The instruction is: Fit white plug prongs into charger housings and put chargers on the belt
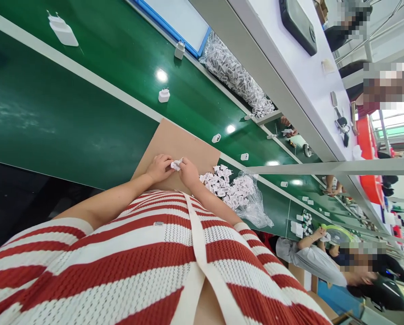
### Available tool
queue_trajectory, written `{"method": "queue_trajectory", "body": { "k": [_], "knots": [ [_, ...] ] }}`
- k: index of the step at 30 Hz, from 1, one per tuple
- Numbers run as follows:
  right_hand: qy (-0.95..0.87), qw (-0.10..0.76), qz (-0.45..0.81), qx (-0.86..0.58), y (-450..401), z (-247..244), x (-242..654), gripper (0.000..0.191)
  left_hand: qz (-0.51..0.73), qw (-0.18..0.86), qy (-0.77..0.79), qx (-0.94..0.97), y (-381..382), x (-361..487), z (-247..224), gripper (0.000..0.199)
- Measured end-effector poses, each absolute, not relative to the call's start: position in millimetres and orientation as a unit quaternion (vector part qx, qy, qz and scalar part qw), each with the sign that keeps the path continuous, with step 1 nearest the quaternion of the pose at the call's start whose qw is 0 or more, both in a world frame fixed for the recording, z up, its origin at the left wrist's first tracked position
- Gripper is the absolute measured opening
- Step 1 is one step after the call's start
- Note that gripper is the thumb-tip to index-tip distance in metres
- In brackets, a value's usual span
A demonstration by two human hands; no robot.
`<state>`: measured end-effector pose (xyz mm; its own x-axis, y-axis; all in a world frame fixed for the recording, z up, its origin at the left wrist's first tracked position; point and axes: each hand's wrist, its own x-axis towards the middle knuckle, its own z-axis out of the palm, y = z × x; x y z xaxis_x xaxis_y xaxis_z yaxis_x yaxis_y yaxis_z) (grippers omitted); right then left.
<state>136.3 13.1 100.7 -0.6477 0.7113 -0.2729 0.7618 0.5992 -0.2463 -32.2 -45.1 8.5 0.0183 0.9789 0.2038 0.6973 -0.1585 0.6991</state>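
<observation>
My left hand [160, 168] and my right hand [188, 174] meet over a brown cardboard sheet [175, 135]. Between their fingertips is a small white plastic charger part [176, 165], gripped from both sides; its exact shape is partly hidden by the fingers. Right beside my right forearm lies a heap of white plastic parts [218, 181], spilling from a clear plastic bag [256, 203] onto the cardboard's edge.
Beyond the cardboard, white plug chargers [164, 95] stand spaced along a green conveyor belt [121, 58]. A blue-edged tray [178, 22] and a bag of white parts [237, 67] lie behind it. A metal post [323, 168] crosses at right; co-workers sit farther along.
</observation>
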Motion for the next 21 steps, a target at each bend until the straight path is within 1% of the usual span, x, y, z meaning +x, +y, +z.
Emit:
{"method": "queue_trajectory", "body": {
  "k": [4,8,12,16,21],
  "knots": [
    [0.913,0.106,-0.133,0.371,15.5,98.7,129.6,0.025,0.336,0.219,0.616,0.678,-44.6,-31.8,10.2,0.026],
    [0.924,0.119,-0.111,0.345,14.8,98.0,130.4,0.024,0.336,0.218,0.613,0.681,-45.1,-31.2,12.6,0.026],
    [0.915,0.116,-0.117,0.369,12.7,97.2,131.1,0.021,0.338,0.22,0.616,0.676,-45.5,-30.6,14.6,0.028],
    [0.909,0.111,-0.129,0.38,9.5,99.1,129.3,0.02,0.324,0.237,0.62,0.674,-45.6,-30.2,17.2,0.025],
    [0.909,0.099,-0.123,0.386,7.2,102.3,129.5,0.019,0.336,0.243,0.621,0.665,-46.5,-29.7,18.9,0.025]
  ]
}}
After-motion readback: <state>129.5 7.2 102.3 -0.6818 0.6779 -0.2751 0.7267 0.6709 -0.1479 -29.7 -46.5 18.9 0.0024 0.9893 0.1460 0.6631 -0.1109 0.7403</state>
